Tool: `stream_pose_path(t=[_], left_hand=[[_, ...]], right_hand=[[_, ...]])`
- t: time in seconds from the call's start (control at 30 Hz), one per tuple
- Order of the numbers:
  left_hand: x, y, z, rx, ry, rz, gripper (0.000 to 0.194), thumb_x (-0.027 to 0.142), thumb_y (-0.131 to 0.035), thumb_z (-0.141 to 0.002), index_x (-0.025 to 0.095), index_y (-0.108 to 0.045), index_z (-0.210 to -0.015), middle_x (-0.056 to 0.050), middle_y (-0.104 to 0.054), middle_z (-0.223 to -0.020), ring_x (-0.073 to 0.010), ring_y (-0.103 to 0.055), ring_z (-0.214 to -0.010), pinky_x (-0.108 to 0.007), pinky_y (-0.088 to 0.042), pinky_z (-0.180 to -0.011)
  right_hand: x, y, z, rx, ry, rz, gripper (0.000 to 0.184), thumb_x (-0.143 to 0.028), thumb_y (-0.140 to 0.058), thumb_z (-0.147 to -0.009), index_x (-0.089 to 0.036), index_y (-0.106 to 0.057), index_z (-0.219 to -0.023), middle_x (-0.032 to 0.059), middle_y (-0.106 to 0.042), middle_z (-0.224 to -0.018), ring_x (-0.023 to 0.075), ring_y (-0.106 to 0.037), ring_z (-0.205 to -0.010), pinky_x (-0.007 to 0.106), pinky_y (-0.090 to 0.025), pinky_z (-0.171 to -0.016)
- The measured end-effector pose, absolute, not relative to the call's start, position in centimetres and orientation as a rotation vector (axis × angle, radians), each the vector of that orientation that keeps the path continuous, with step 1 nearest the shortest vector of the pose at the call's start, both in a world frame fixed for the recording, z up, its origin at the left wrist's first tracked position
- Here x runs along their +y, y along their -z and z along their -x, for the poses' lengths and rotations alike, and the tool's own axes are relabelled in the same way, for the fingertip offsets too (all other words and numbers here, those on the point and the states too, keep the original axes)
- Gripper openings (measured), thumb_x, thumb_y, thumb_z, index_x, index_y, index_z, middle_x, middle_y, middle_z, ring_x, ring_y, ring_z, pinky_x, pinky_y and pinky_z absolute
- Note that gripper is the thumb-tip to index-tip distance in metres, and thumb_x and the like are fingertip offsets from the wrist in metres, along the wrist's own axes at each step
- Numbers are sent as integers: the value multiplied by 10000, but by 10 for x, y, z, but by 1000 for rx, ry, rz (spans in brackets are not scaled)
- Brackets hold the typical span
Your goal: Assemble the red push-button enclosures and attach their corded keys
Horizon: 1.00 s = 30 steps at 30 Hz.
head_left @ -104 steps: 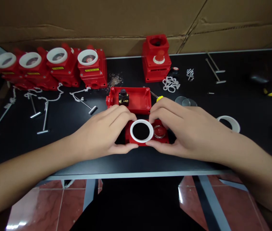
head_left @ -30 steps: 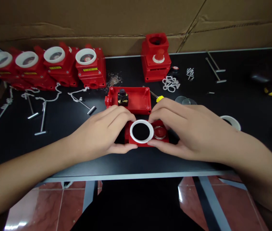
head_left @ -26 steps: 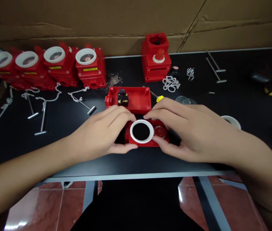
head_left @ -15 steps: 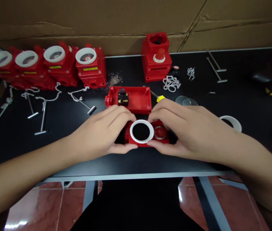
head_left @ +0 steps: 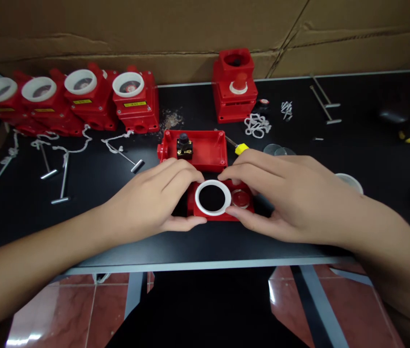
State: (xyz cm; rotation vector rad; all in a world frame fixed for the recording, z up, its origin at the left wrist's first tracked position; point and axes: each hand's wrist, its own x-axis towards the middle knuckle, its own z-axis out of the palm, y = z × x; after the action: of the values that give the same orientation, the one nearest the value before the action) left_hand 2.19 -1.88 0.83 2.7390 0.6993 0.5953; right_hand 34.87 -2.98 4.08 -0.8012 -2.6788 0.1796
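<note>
In front of me a red plastic housing cover (head_left: 202, 212) lies near the table's front edge, with a white ring (head_left: 198, 199) seated on its left half and a round clear-and-red lens (head_left: 240, 198) on its right. My left hand (head_left: 168, 195) is closed round the cover's left end, thumb at the front edge, fingertips behind. My right hand (head_left: 273, 193) curves over the right side, thumb and fingertips at the ring's rim. Just behind lies an open red box base (head_left: 205, 150) with a black switch block (head_left: 184, 147) inside. A yellow-handled screwdriver (head_left: 241, 148) is beside it.
Several assembled red call boxes (head_left: 136, 111) with white rings and corded metal T-bars stand at the back left. Another red unit (head_left: 236, 92) stands behind, near white cord (head_left: 257, 125), screws (head_left: 286, 110) and clear discs (head_left: 281, 151). A second white ring (head_left: 353, 182) lies right.
My right hand has shifted slightly, its thumb lifting and sliding right along the ring's rim. My left hand and the cover stay nearly in place.
</note>
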Motion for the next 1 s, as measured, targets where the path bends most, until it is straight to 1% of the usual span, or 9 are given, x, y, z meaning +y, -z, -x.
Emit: stream_pose_path(t=[0.1, 0.37, 0.57, 0.7, 0.83, 0.93, 1.0], left_hand=[[-19, -8, -22, 710, -594, -2726, 361, 430, -841, -1234, 192, -670, -1445, -152, -861, -1344, -343, -850, -1256, -473, -705, -1079], [-19, -8, -22, 686, -610, -2731, 382, 462, -844, -1239, 174, -678, -1428, -162, -862, -1326, -349, -856, -1225, -465, -703, -1078], [-19, -7, -23, 691, -615, -2735, 397, 451, -860, -1231, 166, -678, -1439, -164, -859, -1337, -353, -848, -1246, -467, -695, -1115], [-20, -7, -24, 677, -636, -2765, 415, 486, -811, -1260, 140, -665, -1435, -172, -854, -1321, -349, -839, -1231, -458, -692, -1106], [-19, -7, -23, 684, -625, -2761, 397, 462, -827, -1253, 150, -666, -1438, -162, -852, -1329, -339, -840, -1232, -442, -686, -1106], [-19, -6, -22, 690, -614, -2767, 406, 467, -828, -1252, 140, -670, -1432, -163, -850, -1322, -333, -840, -1219, -430, -683, -1094], [-19, -6, -22, 703, -615, -2765, 393, 473, -811, -1261, 150, -671, -1435, -157, -851, -1328, -329, -841, -1218, -430, -684, -1100]], right_hand=[[-31, -39, -349, -2694, -177, 811, 283, -370, -618, -1278, -157, -762, -1396, 121, -873, -1216, 214, -781, -840, 351, -544, -711], [-30, -40, -348, -2703, -160, 784, 254, -345, -592, -1287, -149, -750, -1248, 102, -847, -1117, 207, -773, -790, 348, -539, -692], [-30, -39, -348, -2697, -170, 763, 214, -315, -593, -1266, -170, -717, -1169, 68, -816, -1035, 182, -719, -716, 337, -515, -658], [-30, -40, -350, -2696, -178, 757, 217, -292, -590, -1263, -166, -723, -1147, 60, -802, -1006, 178, -701, -719, 335, -514, -667], [-31, -42, -348, -2695, -193, 763, 252, -284, -602, -1265, -155, -751, -1109, 54, -790, -983, 168, -675, -700, 338, -507, -674], [-30, -42, -346, -2681, -199, 775, 276, -278, -602, -1272, -169, -743, -1061, 45, -786, -950, 161, -665, -678, 330, -493, -665], [-30, -42, -346, -2676, -186, 798, 268, -276, -591, -1278, -159, -764, -1110, 54, -803, -974, 169, -682, -681, 334, -491, -657]])
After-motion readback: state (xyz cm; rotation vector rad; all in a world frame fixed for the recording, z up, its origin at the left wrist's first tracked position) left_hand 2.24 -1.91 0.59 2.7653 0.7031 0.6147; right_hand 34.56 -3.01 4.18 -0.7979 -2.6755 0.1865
